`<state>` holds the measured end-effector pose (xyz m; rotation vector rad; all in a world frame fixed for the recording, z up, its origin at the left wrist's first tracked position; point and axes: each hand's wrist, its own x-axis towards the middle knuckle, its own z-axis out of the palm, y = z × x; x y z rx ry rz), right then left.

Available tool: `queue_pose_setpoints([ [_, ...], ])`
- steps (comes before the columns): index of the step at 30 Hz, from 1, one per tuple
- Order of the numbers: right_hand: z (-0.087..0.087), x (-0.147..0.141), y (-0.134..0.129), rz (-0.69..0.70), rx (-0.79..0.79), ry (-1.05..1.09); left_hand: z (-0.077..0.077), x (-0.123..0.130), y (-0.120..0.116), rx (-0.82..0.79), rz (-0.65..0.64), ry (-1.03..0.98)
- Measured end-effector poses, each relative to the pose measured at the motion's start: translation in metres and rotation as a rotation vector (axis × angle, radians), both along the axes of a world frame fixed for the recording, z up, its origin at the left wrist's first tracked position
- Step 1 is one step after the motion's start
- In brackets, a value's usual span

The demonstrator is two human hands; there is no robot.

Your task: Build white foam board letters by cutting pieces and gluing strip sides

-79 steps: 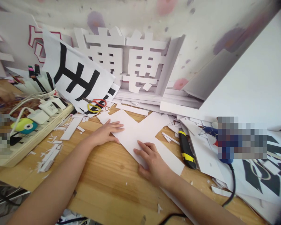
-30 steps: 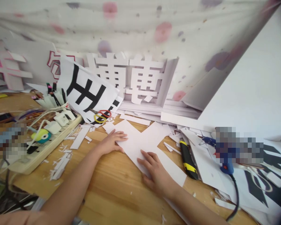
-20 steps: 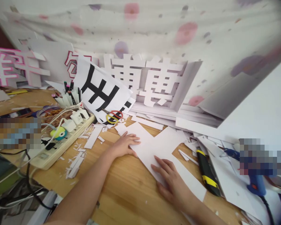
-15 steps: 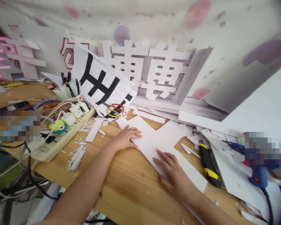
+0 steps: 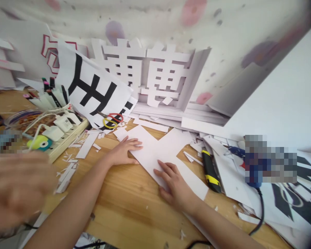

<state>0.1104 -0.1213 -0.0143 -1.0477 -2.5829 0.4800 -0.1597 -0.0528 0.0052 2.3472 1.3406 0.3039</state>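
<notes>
A white board cut-out [image 5: 158, 148] with crossing arms lies flat on the wooden table. My left hand [image 5: 124, 152] rests on its left edge, fingers stretched out and thumb apart. Nearer to me, my right hand [image 5: 173, 186] lies with spread fingers on the cut-out's lower arm, covering part of it. Neither hand is closed round anything. To the right lies a black and yellow utility knife [image 5: 209, 171]. Scissors [image 5: 112, 120] with red and yellow handles sit beyond my left hand, on a printed paper sheet [image 5: 90, 86].
Another person's blurred hand [image 5: 20, 190] is at the lower left. A power strip [image 5: 76, 129] with plugs, markers [image 5: 50, 95] and board scraps [image 5: 67, 176] occupy the left side. White cut-out characters [image 5: 163, 76] stand behind. A blue glue gun [image 5: 255, 174] with a cord is at right.
The view has turned to the right, so things appear shifted left. Another person's hand has come in at the lower left. My hands keep their places on the cut-out.
</notes>
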Motion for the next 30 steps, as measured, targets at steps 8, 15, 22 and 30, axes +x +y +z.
queue_pose_setpoints([
  [8, 0.002, 0.000, 0.000, -0.008, -0.014, 0.000, -0.003, 0.056, -0.041, 0.282, 0.256, 0.084],
  [15, 0.002, -0.001, 0.001, -0.011, -0.018, 0.001, -0.022, 0.096, -0.062, 0.332, 0.381, 0.220],
  [22, 0.007, 0.002, 0.003, 0.006, -0.095, 0.096, -0.018, 0.088, -0.063, 0.278, 0.385, 0.296],
  [30, 0.007, 0.022, 0.015, -0.106, -0.601, 0.696, -0.017, 0.097, -0.060, 0.233, 0.396, 0.344],
])
